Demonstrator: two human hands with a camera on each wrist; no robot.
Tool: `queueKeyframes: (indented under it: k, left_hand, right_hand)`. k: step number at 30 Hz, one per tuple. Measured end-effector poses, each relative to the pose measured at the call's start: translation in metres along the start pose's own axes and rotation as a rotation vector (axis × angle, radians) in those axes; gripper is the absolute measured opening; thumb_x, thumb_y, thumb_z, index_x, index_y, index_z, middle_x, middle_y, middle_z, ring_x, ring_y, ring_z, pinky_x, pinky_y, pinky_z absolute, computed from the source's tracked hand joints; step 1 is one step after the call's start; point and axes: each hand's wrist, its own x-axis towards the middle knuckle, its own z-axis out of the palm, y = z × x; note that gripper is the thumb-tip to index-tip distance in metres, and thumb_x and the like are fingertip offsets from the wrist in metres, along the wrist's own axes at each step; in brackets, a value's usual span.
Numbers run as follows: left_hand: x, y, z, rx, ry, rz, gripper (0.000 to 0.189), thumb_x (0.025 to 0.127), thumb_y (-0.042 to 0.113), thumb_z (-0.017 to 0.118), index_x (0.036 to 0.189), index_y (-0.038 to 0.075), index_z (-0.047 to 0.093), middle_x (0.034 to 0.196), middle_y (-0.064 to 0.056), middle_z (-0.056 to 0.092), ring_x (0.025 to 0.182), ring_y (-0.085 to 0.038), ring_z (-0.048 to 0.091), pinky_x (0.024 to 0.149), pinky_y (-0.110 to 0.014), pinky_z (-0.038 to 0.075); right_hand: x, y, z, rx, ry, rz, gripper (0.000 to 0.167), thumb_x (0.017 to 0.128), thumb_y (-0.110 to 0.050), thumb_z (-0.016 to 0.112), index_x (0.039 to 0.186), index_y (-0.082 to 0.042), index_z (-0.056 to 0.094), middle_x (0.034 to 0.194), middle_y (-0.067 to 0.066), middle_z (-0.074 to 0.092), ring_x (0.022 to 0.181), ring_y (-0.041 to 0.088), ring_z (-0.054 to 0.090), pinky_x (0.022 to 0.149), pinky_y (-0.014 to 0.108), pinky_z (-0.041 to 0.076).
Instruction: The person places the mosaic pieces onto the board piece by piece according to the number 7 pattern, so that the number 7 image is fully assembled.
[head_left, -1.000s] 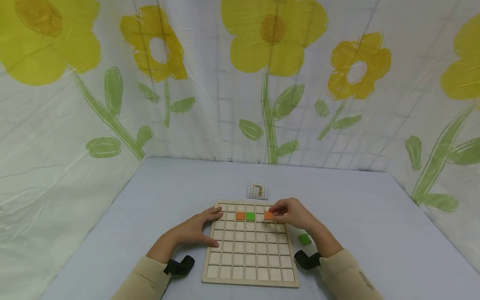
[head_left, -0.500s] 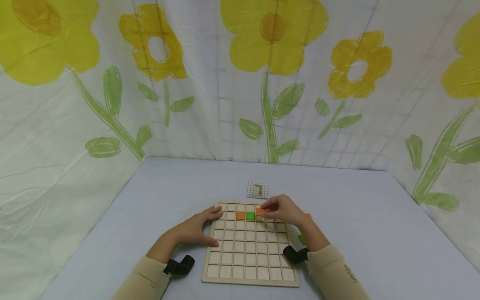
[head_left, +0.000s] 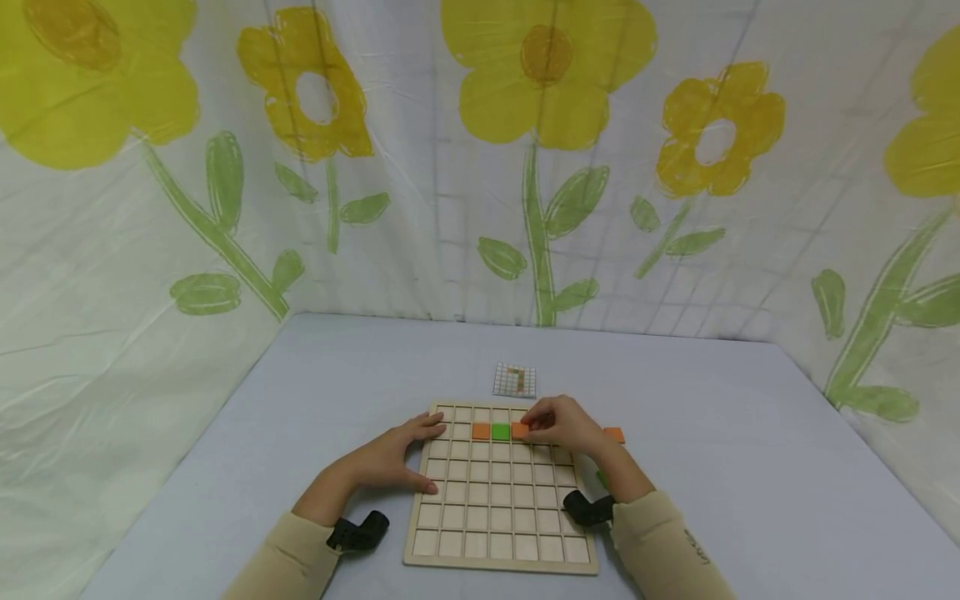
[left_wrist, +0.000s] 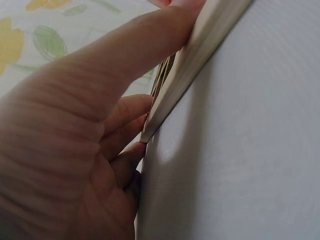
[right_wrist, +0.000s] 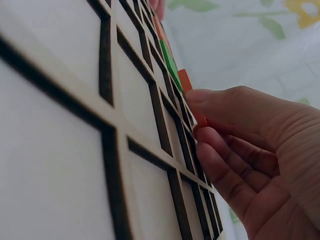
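Note:
In the head view, a square wooden grid board (head_left: 500, 518) lies on the table. My right hand (head_left: 570, 427) pinches an orange square tile (head_left: 519, 431) between thumb and fingers, in the second row from the far edge. To its left in that row sit a green tile (head_left: 501, 432) and another orange tile (head_left: 481, 431). The right wrist view shows the pinched tile (right_wrist: 185, 80) tilted up at its cell, next to the green one. Thumb and fingertips of my left hand (head_left: 386, 459) rest spread along the board's left edge (left_wrist: 172, 92).
Beyond the board lies a small card (head_left: 514, 380) printed with a coloured grid pattern. Right of the board, partly behind my right arm, are a loose orange tile (head_left: 614, 435) and a green tile (head_left: 601, 478). A flowered curtain (head_left: 405, 250) hangs behind the table.
My right hand has moved left with the orange tile to the cell beside the green one, then lowered it slightly. A loose orange tile now shows behind the arm. The left hand stays put.

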Motion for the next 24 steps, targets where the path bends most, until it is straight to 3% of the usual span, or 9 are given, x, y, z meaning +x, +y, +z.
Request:
queueKeyframes:
  k: [7, 24]
  left_hand:
    - [0.0004, -0.0001, 0.0001, 0.008, 0.003, -0.009, 0.092, 0.067, 0.043, 0.081, 0.143, 0.014, 0.039, 0.156, -0.006, 0.021, 0.144, -0.035, 0.013, 0.11, -0.06, 0.021]
    - [0.0004, -0.0003, 0.0, 0.011, 0.0, 0.0, 0.091, 0.067, 0.043, 0.081, 0.143, 0.014, 0.039, 0.156, -0.006, 0.021, 0.144, -0.034, 0.013, 0.11, -0.06, 0.021]
  right_hand:
    - [-0.0005, 0.0015, 0.0013, -0.026, 0.009, -0.035, 0.021, 0.081, -0.014, 0.072, 0.099, -0.002, 0.07, 0.095, 0.01, 0.066, 0.081, 0.011, 0.063, 0.07, 0.021, 0.053]
    - [-0.0009, 0.0021, 0.0036, -0.021, 0.02, -0.004, 0.021, 0.08, -0.012, 0.073, 0.098, -0.002, 0.069, 0.096, 0.011, 0.065, 0.081, 0.012, 0.063, 0.071, 0.021, 0.053]
